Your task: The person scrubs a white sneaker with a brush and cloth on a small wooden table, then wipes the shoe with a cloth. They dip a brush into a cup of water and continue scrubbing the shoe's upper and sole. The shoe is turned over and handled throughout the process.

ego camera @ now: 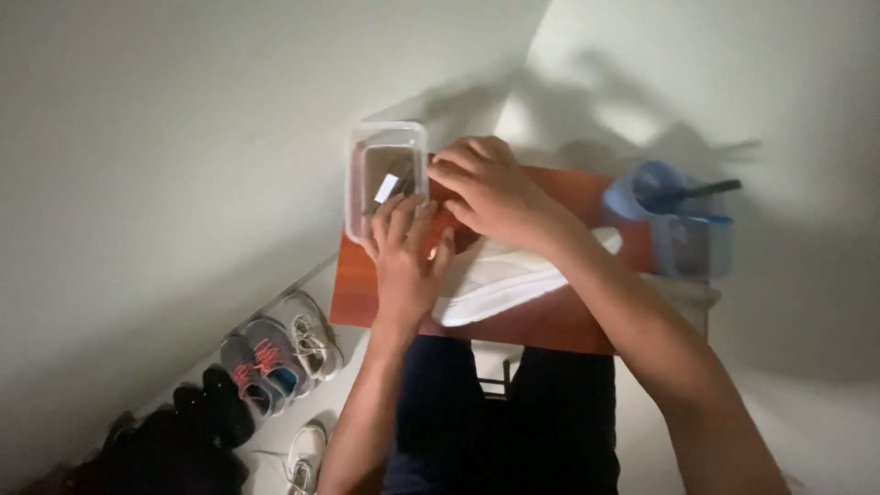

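A home is suggested, probably a room corner or entryway: a row of worn sneakers in grey, white and black [266, 362] is lined up on the pale floor [367, 385] along a plain white wall [165, 137], beside a small reddish-brown wooden counter [550, 321].

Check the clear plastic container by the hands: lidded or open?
Open. The clear plastic container has no lid on top; its brown contents and a white strip lie exposed.
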